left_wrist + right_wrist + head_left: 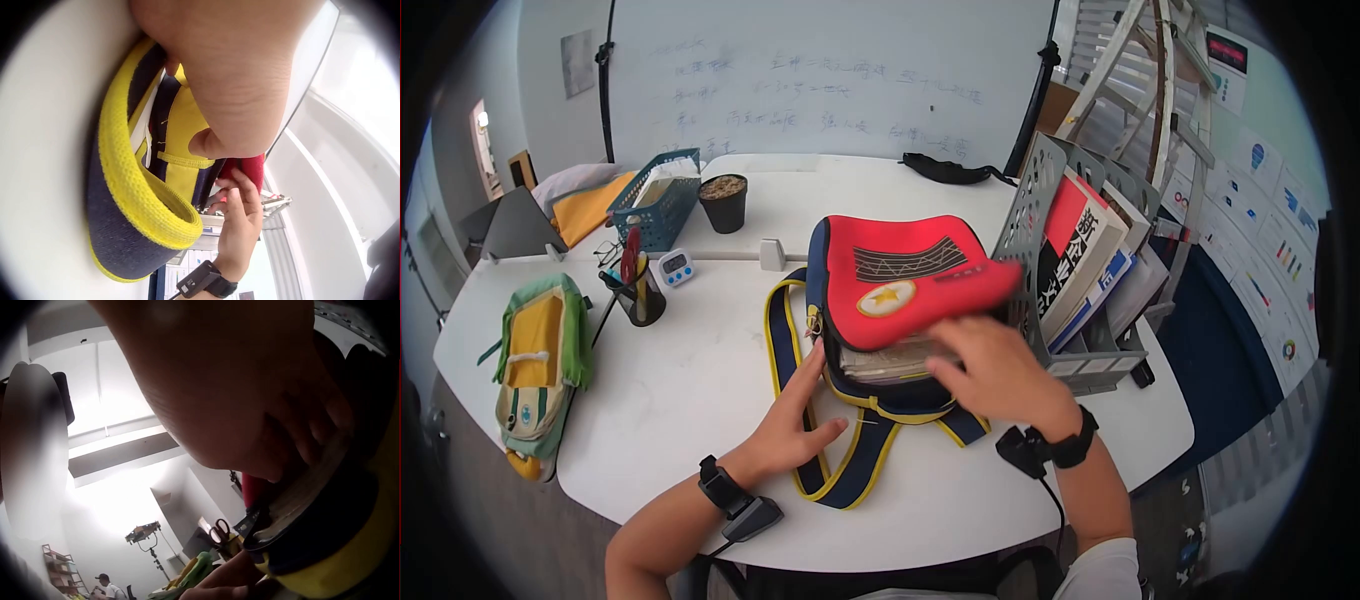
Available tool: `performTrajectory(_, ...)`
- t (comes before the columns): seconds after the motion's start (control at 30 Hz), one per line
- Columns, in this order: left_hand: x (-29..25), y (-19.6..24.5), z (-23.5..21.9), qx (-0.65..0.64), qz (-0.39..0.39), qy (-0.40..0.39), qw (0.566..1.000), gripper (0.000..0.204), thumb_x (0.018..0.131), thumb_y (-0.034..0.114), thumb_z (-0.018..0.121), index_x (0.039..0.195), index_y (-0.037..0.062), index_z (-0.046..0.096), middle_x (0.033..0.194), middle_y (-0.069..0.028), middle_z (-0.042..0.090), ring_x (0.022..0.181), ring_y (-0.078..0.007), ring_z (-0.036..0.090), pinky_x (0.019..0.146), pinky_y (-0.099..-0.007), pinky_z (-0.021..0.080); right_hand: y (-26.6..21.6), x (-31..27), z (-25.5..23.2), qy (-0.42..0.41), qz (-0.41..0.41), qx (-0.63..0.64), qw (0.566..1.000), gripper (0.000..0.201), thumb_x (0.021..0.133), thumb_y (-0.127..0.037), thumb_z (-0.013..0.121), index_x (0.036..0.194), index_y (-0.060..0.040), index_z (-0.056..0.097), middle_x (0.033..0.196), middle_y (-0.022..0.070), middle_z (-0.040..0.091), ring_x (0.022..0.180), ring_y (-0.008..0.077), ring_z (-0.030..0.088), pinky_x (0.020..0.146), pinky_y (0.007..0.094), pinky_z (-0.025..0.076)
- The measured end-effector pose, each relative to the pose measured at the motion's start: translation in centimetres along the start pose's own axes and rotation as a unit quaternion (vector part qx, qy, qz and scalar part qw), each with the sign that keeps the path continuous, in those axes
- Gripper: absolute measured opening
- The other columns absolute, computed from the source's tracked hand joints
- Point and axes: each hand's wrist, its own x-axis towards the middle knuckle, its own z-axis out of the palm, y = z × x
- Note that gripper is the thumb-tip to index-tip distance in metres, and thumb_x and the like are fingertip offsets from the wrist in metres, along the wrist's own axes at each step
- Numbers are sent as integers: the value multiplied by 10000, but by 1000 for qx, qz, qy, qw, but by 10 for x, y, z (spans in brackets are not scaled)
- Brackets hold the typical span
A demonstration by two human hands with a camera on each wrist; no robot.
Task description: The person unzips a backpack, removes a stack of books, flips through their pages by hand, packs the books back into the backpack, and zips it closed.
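A red backpack (915, 270) with navy sides and yellow trim lies on the white table, its front flap raised at the blurred right corner. Under the flap, book or paper edges (890, 362) show in the opening. My left hand (785, 425) rests along the bag's left side, fingers straight and thumb apart. At the opening's right, just below the flap, is my right hand (1000, 370). Its fingers (240, 200) are spread and slightly bent close to the red fabric in the left wrist view. A navy-and-yellow strap (860, 465) loops out toward me.
A grey file rack (1090, 370) with books stands close on the right. To the left are a green-and-yellow bag (540, 365), a pen holder (640, 300), and a small timer (677, 267). Farther back are a potted plant (724, 205) and a blue basket (655, 215).
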Motion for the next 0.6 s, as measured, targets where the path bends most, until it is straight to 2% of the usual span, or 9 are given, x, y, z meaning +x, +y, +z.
performTrajectory(0.07,0,2,0,-9,-6,-2,1000,930,820,122,665,1515,17,57,1572,-205,104,1466,-295,117,1179,-365,143,23,13,8,138,-19,-51,989,310,816,-161,646,1094,-32,598,1032,200,613,962,386,580,835,443,468)
performTrajectory(0.13,-1,3,0,-14,-11,-4,1000,930,819,117,665,1516,20,56,1572,-202,105,1465,-294,119,1179,-365,143,57,23,16,35,18,-84,996,437,825,-190,628,1235,-58,550,1208,181,583,1136,348,543,955,422,467)
performTrajectory(0.2,1,1,0,-14,-8,-1,1000,927,821,114,662,1515,18,54,1570,-203,110,1463,-293,127,1178,-364,145,89,25,38,106,-58,-66,990,436,882,-202,597,1289,-63,521,1293,153,559,1186,276,543,987,369,461)
performTrajectory(0.23,1,1,0,-13,-5,-2,1000,927,821,114,662,1515,18,54,1570,-203,110,1463,-293,127,1178,-364,145,103,29,48,108,-58,-68,990,436,882,-202,597,1289,-63,521,1293,153,559,1186,276,543,987,369,461)
performTrajectory(0.27,1,0,0,-9,-4,-1,1000,925,823,114,660,1515,17,55,1570,-204,111,1463,-294,129,1177,-364,145,117,34,58,99,-22,160,982,411,918,-202,565,1300,-59,513,1303,135,559,1188,252,542,1001,352,452)
performTrajectory(0.3,0,0,0,-6,-5,0,1000,923,824,115,659,1515,17,55,1569,-205,113,1462,-295,131,1177,-363,146,129,38,67,84,14,379,921,388,954,-203,533,1311,-56,504,1313,116,559,1190,229,541,1014,335,443)
performTrajectory(0.33,0,1,-1,-6,-5,2,1000,923,824,115,659,1515,17,55,1569,-205,113,1462,-295,131,1177,-363,146,146,40,75,82,13,380,921,388,954,-203,533,1311,-56,504,1313,116,559,1190,229,541,1014,335,443)
performTrajectory(0.4,0,5,-1,-13,-12,-7,1000,924,824,118,659,1514,14,52,1568,-210,109,1463,-297,126,1178,-365,144,171,37,83,43,-24,571,819,365,997,-186,464,1337,-54,476,1329,102,543,1202,212,524,1027,331,430)
performTrajectory(0.6,0,0,0,-14,-1,-6,1000,929,824,126,659,1512,8,46,1568,-216,98,1467,-298,103,1181,-368,132,146,23,67,68,18,602,795,369,1003,-190,448,1346,-55,465,1342,101,531,1211,212,518,1035,334,422)
